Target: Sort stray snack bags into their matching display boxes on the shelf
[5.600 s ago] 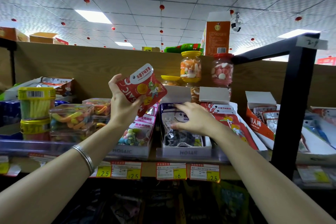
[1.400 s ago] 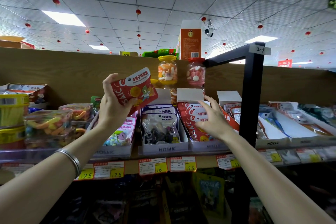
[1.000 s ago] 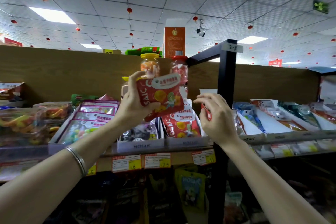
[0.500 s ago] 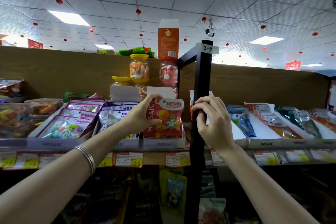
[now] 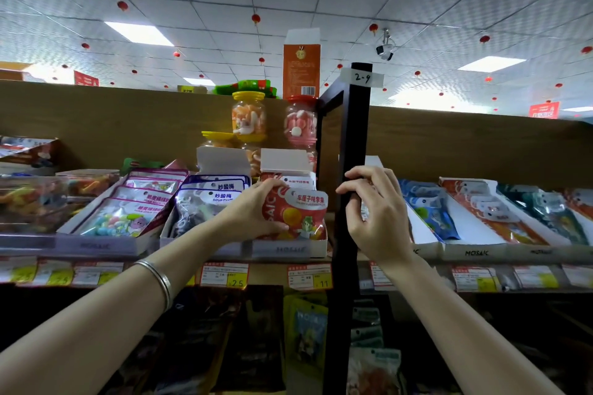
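So the left hand has its fingers wrapped around a red snack bag, holding it right at the front of the red display box with matching packs, probably to slot it in. Bag's upright, long axis vertical, printed face toward us. Right hand is curled by the black shelf post, likely bracing; can't tell if it's pinching anything.

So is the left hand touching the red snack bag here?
Touching. The head view shows the left hand with its thumb and fingers wrapped around the left edge of the red snack bag, at the display box.
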